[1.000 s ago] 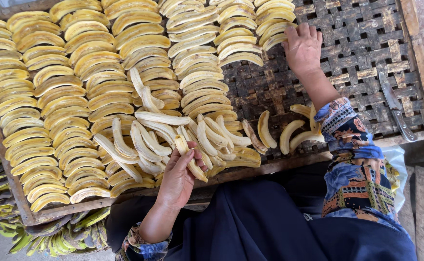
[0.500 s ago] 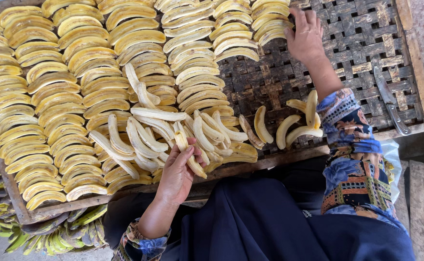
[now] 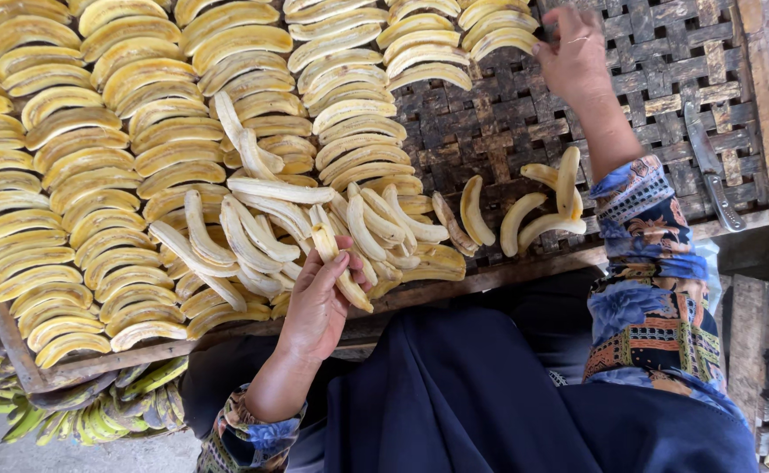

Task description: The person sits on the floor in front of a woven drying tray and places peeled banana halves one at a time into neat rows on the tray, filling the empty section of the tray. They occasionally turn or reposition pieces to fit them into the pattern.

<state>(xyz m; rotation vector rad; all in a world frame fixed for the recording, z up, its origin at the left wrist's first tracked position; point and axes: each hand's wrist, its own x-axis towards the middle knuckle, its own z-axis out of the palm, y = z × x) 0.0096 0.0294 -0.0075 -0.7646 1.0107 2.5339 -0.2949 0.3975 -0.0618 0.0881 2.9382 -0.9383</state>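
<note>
A: Left hand [image 3: 318, 302], lower centre of frame. Fingers [image 3: 342, 263] clamped on one peeled banana slice [image 3: 339, 267], pale yellow, tilted, upper end among the loose pile.

B: Confirmed. Loose pile [image 3: 288, 228] just above that hand, centre of frame; slices crossing one another at odd angles, lying over the lower ends of the neat rows.

A: Right hand [image 3: 573, 57], upper right of frame. Fingers curled together, knuckles toward camera, resting at the right end of the short stacked row [image 3: 498, 31]. Cannot tell whether a slice sits inside the grip.

B: Agreed, grip contents hidden. Sleeve [image 3: 652, 271] patterned blue, orange and black, running down the right side.

A: Woven tray [image 3: 665, 79] dark brown, lattice of flat strips in a wooden frame. Bare weave at upper right and centre right.

B: Ordered rows [image 3: 95, 158] filling the left and upper part of frame, slices overlapping like tiles, all curved the same way.

A: Small group of four or five slices [image 3: 533, 206] lying apart on bare weave, right of centre, just beside the right forearm.

B: Knife [image 3: 713, 171] on the tray near its right edge, metal blade up, handle down, well apart from both hands.

A: Unpeeled green-yellow bananas [image 3: 95, 412] below the tray edge, lower left of frame.

B: Dark blue cloth [image 3: 489, 394] across the lap, bottom centre.
</note>
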